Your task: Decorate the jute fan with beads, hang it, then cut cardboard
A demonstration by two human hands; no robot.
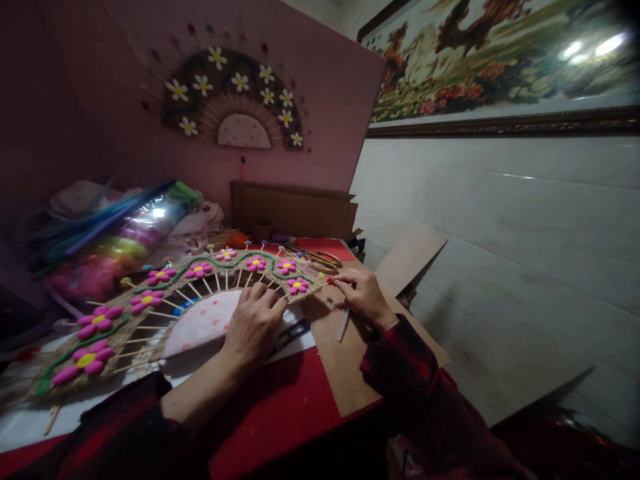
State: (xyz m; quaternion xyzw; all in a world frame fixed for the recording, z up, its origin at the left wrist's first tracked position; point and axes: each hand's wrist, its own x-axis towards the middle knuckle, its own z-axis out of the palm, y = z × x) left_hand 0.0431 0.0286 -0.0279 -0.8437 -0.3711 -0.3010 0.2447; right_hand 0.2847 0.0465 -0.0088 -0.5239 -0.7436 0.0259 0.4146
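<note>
A woven twine fan (145, 300) with thin stick ribs lies across the table, decorated with pink clay flowers, a wavy green line and small coloured balls on its rib tips. My left hand (256, 319) bends its fingers over the right end of the fan's pale, dotted half-round base (205, 323), holding it; the fingertips are partly hidden. At the fan's right end, my right hand (364, 299) pinches a small red ball (330, 281) at a rib tip. A pale flat strip (343, 325) sticks out below the right hand.
Gold-handled scissors (325, 260) lie behind the fan. Brown cardboard (345, 380) and a red cover (280, 393) are underneath. Bagged colourful material (125, 233) is heaped at left. Another fan with white flowers (240, 83) hangs on the pink panel; a tiled wall stands right.
</note>
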